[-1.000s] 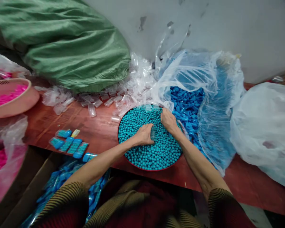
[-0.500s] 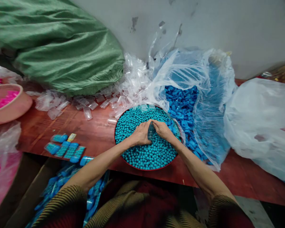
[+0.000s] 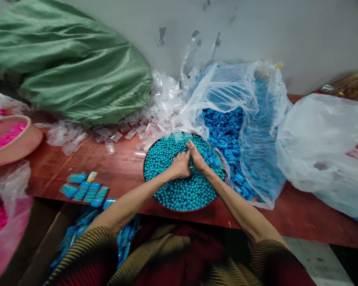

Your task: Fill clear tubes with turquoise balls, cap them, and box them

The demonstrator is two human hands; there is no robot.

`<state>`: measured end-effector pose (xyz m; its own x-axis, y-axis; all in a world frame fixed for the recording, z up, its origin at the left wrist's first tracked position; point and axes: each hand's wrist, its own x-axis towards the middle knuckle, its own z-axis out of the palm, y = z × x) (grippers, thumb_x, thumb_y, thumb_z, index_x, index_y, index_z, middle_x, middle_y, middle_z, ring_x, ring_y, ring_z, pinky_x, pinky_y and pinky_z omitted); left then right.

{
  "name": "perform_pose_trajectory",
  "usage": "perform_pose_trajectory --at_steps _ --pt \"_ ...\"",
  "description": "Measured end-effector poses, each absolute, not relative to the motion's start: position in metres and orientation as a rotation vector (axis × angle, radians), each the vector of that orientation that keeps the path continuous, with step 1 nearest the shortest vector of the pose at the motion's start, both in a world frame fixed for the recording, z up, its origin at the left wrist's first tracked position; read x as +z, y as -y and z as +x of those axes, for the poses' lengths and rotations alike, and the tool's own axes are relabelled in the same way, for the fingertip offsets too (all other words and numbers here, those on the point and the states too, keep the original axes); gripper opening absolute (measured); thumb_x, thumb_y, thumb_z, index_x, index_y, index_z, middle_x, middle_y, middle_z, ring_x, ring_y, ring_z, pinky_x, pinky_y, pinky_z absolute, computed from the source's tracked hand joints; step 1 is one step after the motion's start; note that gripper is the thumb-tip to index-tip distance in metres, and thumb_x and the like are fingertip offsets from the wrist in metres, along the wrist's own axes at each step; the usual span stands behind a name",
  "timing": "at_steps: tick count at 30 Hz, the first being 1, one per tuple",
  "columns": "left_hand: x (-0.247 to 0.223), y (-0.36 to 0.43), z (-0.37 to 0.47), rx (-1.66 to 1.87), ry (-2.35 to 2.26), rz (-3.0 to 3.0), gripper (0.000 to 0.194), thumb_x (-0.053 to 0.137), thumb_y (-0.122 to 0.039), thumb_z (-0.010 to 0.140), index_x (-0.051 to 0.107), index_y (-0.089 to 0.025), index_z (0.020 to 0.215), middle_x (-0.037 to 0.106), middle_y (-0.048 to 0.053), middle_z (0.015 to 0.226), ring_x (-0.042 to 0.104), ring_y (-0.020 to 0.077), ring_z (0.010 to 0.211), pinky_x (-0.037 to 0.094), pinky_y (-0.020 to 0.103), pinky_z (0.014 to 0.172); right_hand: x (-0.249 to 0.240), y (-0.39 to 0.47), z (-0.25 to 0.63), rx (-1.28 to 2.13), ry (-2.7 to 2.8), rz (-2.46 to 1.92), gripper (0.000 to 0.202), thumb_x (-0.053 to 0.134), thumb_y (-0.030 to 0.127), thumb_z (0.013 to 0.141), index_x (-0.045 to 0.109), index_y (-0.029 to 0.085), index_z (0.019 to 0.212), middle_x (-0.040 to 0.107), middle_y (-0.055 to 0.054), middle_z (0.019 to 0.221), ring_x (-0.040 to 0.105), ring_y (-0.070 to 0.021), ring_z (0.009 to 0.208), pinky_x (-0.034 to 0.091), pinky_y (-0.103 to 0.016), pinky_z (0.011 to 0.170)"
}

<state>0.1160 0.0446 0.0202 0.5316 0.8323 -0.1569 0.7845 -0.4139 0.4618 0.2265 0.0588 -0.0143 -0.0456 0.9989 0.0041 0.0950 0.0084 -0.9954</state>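
Note:
A round red-rimmed tray (image 3: 179,198) full of teal beads lies on the reddish table. Over its middle my left hand (image 3: 181,164) is closed around a small clear container (image 3: 191,163), mostly hidden between the hands. My right hand (image 3: 197,157) presses against the container's other side, its fingertips meeting those of my left hand. Blue caps (image 3: 212,157) rest on the beads at the tray's right side. Several clear empty containers (image 3: 179,136) lie at its back edge.
Filled blue-capped containers (image 3: 91,192) sit at the front left. Loose clear containers (image 3: 110,145) and a green sack (image 3: 86,71) are behind. A bag of blue caps (image 3: 226,127) stands right, beside a white bag (image 3: 322,147). A pink basket (image 3: 32,141) is far left.
My hands have drawn closer together around the clear container, which is now more hidden. The right hand's fingers have turned upward. The view has shifted slightly.

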Motion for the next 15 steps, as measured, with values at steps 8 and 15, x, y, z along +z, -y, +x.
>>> perform_pose_trajectory --at_steps 8,15 --pt "0.034 -0.037 0.098 0.276 -1.271 2.347 0.085 0.059 -0.021 0.063 0.022 -0.01 0.14 0.044 0.017 0.127 0.044 0.0313 0.118 0.039 0.044 0.1 0.006 -0.017 0.259 0.731 1.447 -1.385 0.048 0.037 0.054 0.089 0.054 0.019 0.117 0.062 -0.012 0.115 0.057 -0.0233 0.108 0.044 -0.042 0.095" --pt "0.048 -0.02 0.042 0.101 -1.507 2.313 0.084 0.06 -0.023 0.061 0.027 -0.011 0.138 0.046 0.018 0.125 0.046 0.0346 0.116 0.041 0.047 0.097 0.008 0.051 0.244 0.358 2.696 -0.926 0.042 0.055 0.042 0.083 0.056 0.023 0.121 0.052 -0.014 0.13 0.032 -0.0331 0.133 0.019 -0.06 0.107"
